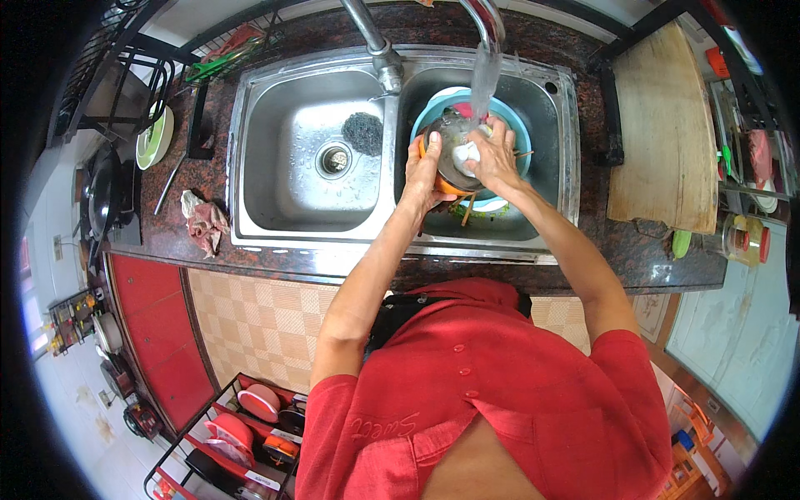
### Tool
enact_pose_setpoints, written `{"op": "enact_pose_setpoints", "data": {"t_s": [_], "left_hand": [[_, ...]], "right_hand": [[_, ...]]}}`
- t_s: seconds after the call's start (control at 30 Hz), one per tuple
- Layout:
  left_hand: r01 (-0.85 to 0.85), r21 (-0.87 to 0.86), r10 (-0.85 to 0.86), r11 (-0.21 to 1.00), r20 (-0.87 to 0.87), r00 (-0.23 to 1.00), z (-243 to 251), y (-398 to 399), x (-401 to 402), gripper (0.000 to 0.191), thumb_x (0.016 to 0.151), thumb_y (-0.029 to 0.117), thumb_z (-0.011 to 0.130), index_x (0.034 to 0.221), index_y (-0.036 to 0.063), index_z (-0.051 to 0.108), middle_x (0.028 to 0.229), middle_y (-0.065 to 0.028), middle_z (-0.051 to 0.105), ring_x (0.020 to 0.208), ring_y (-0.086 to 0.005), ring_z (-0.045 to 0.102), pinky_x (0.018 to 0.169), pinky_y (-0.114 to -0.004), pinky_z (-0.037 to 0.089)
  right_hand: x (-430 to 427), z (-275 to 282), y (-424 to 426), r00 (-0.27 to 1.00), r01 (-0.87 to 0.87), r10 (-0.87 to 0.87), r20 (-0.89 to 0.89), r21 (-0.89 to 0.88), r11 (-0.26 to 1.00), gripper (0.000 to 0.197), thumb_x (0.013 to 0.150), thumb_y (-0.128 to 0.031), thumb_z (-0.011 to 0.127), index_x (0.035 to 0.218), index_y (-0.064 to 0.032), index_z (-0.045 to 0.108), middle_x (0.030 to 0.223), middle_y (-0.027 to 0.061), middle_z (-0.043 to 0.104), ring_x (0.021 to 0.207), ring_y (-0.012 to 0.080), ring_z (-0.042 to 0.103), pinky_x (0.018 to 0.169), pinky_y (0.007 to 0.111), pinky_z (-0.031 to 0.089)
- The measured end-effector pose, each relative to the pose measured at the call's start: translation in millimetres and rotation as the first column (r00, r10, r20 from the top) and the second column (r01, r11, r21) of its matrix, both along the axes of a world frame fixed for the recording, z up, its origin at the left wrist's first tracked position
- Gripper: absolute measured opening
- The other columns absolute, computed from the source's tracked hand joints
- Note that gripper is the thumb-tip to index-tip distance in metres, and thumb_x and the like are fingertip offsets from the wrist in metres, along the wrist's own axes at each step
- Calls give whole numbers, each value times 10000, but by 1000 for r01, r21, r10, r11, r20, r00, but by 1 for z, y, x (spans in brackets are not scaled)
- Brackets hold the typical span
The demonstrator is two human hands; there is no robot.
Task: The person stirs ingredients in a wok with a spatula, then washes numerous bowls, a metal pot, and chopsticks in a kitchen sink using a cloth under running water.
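Over the right sink basin, my left hand (423,165) grips the rim of a round bowl (447,156), orange outside and dark inside, tilted under the tap. My right hand (497,156) presses a white cloth or sponge (465,157) against the inside of the bowl. Water (485,78) runs from the faucet (489,25) onto the bowl and my right fingers. Beneath them a light blue basin (522,134) stands in the sink, holding a pink item and wooden chopsticks (469,209). Some green leaves lie below its rim. What else is in the basin is hidden.
The left sink basin (294,144) holds a dark scouring pad (362,134) beside its drain. A crumpled cloth (205,224) and a green bowl (154,137) lie on the left counter. At the right, a wooden cutting board (662,131) stands by a black rack leg (611,119).
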State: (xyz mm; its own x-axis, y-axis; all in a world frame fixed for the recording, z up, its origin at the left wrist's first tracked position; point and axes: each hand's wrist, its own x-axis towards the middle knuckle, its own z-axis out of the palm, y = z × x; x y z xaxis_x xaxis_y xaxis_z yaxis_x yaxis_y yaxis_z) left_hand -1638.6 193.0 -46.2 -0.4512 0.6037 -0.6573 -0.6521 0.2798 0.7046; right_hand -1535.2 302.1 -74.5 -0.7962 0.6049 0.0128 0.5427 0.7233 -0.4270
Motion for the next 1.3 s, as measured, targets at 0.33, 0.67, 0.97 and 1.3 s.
{"op": "enact_pose_setpoints", "data": {"t_s": [0.33,0.67,0.97,1.3], "left_hand": [[203,-267,-240,942,-115,964,-1,4,3,859,755,628,517,1380,157,165,1292,-164,376,1058,-360,492,661,-462,530],[237,-370,-376,898,-367,851,-6,2,-57,651,769,541,575,1021,-58,538,750,-128,596,521,-189,590,409,-295,506],[-64,-34,42,997,-451,891,-21,15,-118,798,754,316,700,1263,-10,179,832,-163,552,579,-186,552,486,-315,477],[-56,50,69,997,-326,943,-22,27,-133,558,869,259,551,1249,-7,241,779,-143,554,524,-183,537,449,-310,465]], "right_hand": [[11,-31,14,1000,22,-22,2,-207,978,437,701,-42,624,1087,-113,430,1064,214,414,958,408,508,794,453,440],[7,-33,4,992,119,-113,58,-103,988,376,717,-34,585,1056,-107,438,1030,213,408,959,426,474,764,481,442],[-4,-22,1,969,175,-150,197,-121,977,445,704,-103,651,1095,-116,440,1082,197,387,1032,407,448,789,449,452],[-4,-26,-1,976,141,-132,174,-44,989,314,739,-26,533,1039,-69,449,1020,226,401,945,422,473,736,466,468]]}}
